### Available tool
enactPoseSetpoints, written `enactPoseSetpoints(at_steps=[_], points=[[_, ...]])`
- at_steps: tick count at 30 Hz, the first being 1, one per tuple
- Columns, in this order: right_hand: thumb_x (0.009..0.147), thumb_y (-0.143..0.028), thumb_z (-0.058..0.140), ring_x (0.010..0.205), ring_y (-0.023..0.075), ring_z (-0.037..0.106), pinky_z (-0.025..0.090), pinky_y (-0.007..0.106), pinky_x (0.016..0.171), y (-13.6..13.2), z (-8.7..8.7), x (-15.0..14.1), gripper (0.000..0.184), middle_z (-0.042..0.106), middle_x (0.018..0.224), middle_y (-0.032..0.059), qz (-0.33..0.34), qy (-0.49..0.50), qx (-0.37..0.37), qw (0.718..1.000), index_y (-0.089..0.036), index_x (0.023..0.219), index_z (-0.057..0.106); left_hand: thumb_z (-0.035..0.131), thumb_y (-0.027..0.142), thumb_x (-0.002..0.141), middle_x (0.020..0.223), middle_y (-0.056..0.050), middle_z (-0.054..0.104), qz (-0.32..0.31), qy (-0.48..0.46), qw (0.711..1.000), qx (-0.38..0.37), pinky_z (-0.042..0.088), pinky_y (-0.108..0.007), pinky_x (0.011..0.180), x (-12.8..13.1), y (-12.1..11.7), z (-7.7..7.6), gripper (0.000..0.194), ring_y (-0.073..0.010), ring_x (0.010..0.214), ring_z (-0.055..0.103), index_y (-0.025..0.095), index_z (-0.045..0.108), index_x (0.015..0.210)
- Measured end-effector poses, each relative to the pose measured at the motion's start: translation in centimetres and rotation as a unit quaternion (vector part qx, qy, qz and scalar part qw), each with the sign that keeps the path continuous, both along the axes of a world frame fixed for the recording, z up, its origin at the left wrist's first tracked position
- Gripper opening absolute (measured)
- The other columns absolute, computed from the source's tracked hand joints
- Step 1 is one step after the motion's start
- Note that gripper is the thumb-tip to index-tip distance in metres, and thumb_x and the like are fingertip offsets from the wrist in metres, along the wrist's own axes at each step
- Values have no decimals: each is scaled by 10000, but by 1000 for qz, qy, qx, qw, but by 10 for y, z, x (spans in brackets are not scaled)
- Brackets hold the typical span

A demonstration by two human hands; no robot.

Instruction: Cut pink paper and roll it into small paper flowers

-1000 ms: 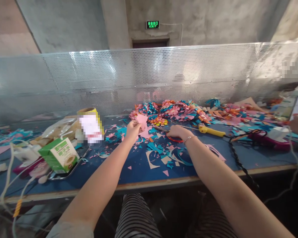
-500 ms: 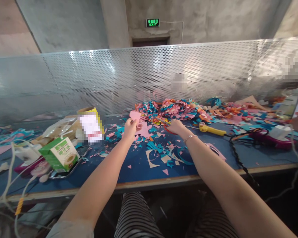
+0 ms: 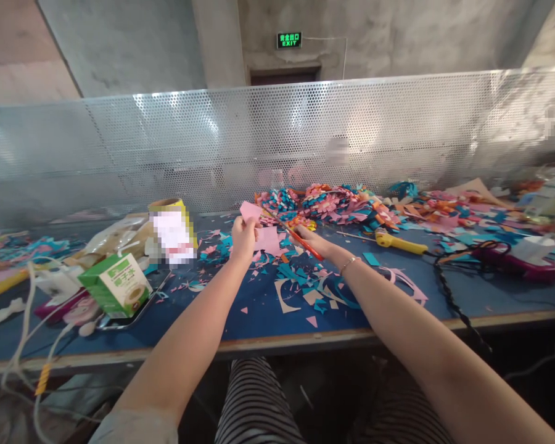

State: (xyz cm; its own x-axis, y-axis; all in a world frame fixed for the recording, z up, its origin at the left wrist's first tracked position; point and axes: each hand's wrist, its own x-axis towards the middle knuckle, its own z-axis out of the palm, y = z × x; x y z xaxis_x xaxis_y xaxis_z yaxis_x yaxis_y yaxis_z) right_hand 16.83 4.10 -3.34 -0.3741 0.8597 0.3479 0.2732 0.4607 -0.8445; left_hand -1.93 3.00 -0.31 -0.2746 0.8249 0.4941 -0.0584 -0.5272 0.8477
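My left hand (image 3: 245, 235) pinches a small piece of pink paper (image 3: 250, 211) over the blue table. In my right hand (image 3: 309, 239) is a pair of red-handled scissors (image 3: 311, 245), its blades pointing up and left to the edge of that paper. Whether the blades touch the paper I cannot tell. Just beneath lies a larger pink sheet (image 3: 269, 240). Blue, pink and cream scraps (image 3: 300, 280) are strewn between my forearms. Behind the hands is a heap of pink, blue and orange paper flowers (image 3: 326, 203).
A yellow glue gun (image 3: 400, 242) with a black cord lies to the right. At left stand a green-and-white drink carton (image 3: 115, 287), a yellow container (image 3: 187, 222) and a power strip with white cables (image 3: 55, 280). A perforated metal screen (image 3: 240, 145) runs along the back.
My right hand has turned and shifted left, bringing the scissors up to the pink paper. My left hand still holds the paper. The view has moved slightly.
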Motion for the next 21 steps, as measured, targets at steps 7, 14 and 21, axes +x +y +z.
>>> enactPoseSetpoints(at_steps=[7, 14, 21], points=[[651, -541, 572, 532, 60, 353, 310, 211, 500, -16, 3, -7, 414, 392, 644, -53, 90, 12, -33, 995, -186, 822, 443, 543, 304, 725, 501, 42, 491, -40, 21, 999, 18, 247, -201, 381, 5, -3, 0, 186, -44, 351, 345, 198, 423, 630], [647, -595, 554, 520, 64, 360, 316, 217, 493, -16, 0, -13, 443, 379, 629, -53, 142, 70, -35, 987, -204, 814, 433, 551, 279, 715, 476, 42, 467, -54, 47, 997, 5, 236, -204, 374, 11, -14, 3, 205, -46, 347, 344, 189, 416, 589], [635, -628, 547, 508, 75, 341, 284, 227, 471, -22, 2, -18, 459, 334, 593, -53, 131, 65, -28, 989, -216, 735, 370, 541, 274, 713, 491, 47, 466, -65, 54, 996, 12, 244, -195, 371, 13, -17, 4, 184, -39, 350, 351, 179, 427, 606]])
